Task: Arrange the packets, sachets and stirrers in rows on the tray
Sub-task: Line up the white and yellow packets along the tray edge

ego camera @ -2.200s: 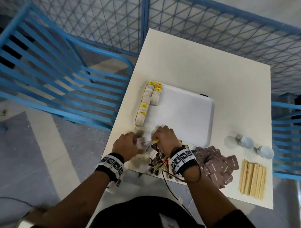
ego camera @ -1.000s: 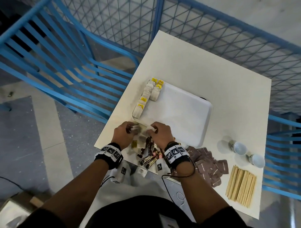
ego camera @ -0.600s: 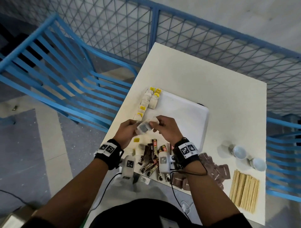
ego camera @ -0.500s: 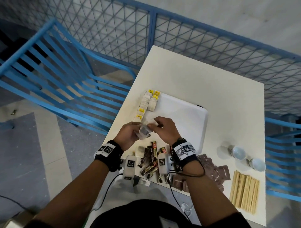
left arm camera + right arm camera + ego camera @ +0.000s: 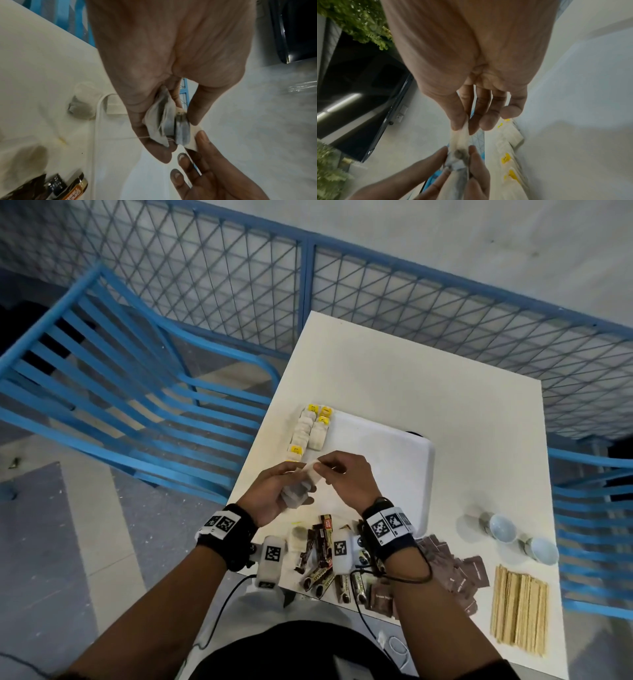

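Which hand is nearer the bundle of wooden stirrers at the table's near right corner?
Right. The right hand is above the tray's near edge, well left of the wooden stirrers; the left hand is farther left still.

Both hands, the left hand (image 5: 274, 494) and right hand (image 5: 346, 477), hold pale tea bags (image 5: 301, 484) above the white tray (image 5: 383, 460) on the bench (image 5: 411, 378).

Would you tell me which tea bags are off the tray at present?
The tea bags gripped by the left hand; the right hand pinches one, others lie in rows.
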Available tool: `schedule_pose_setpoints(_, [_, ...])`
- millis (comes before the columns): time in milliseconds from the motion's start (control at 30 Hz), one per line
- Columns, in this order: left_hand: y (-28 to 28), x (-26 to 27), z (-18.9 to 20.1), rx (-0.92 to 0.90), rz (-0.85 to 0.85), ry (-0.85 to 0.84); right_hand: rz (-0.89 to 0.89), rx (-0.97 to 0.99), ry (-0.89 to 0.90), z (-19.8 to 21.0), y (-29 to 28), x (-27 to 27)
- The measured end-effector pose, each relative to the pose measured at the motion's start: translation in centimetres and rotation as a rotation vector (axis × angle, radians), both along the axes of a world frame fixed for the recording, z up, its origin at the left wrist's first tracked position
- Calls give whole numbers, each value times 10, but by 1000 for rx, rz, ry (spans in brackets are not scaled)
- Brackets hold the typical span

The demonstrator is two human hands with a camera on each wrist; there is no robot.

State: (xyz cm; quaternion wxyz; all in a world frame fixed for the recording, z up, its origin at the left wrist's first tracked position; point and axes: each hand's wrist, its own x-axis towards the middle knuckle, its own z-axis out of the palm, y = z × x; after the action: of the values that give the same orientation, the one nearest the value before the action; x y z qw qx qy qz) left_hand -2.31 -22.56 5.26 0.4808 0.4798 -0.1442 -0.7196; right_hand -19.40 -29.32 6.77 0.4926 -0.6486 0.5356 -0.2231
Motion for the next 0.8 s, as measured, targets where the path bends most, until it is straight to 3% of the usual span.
schedule_pose_setpoints(133, [-9, 8, 2, 21, 3, 8, -87, -14, -17, 2, -7, 4])
schedule_pose_setpoints(300, [-21, 21, -12, 72, 29, -266, -181, -85, 29, 5, -10, 6])
schedule_pose_setpoints(500, [-24, 23, -3, -102, -92, -327, -301, -135, 69, 10, -6, 18])
schedule_pose_setpoints(633, [-27, 23, -2, -164, -163, -354, -263, -18, -31, 10, 1, 29])
schedule_pose_setpoints(800, [-30, 27, -8, -138, -82, -433, -186, 37, -35, 6, 3, 35])
